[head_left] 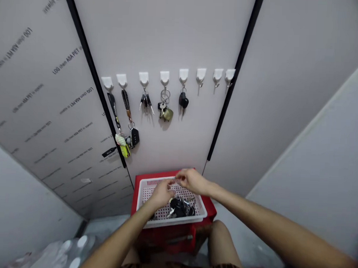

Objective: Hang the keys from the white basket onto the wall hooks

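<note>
Though near — keys (179, 208) outside left grip (162, 195)

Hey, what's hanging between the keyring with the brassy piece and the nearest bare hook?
A bunch of black-headed keys hangs there on its own white hook, as the head view shows.

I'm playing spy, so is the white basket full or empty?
Neither: the basket is partly filled. Keys lie in it, with its holed bottom showing beside them.

The basket (190, 220) is open above, but walls (154, 182) bar its sides.
</note>
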A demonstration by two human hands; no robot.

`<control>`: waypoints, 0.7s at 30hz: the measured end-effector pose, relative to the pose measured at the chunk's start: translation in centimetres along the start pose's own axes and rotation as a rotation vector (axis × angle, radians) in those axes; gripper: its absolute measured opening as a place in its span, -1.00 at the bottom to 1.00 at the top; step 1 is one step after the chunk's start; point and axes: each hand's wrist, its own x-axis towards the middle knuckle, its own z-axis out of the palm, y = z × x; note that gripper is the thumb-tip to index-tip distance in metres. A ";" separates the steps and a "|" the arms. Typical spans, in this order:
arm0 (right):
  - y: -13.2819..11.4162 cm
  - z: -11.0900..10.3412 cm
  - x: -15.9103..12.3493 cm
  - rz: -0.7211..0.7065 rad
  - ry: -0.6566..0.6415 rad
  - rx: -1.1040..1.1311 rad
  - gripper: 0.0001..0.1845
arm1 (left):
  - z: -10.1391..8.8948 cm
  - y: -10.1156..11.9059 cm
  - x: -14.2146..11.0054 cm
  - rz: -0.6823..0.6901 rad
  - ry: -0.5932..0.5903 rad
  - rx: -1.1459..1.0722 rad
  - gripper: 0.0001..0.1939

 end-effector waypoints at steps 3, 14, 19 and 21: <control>0.7 2.9 -2.0 0.007 -0.257 -0.016 -0.65 | 2.0 -1.8 -1.4 0.017 -0.093 0.159 -0.69; 2.1 4.7 -2.5 0.095 -0.268 0.113 -0.83 | 1.6 -2.3 -1.5 -0.007 -0.162 0.207 -0.68; 2.1 4.1 -1.4 0.162 -0.066 0.234 -0.87 | 1.1 -1.6 -1.9 0.112 -0.163 0.275 -0.81; 2.0 3.5 -1.0 0.191 -0.027 0.275 -0.88 | 0.7 -1.2 -1.7 0.118 -0.150 0.307 -0.85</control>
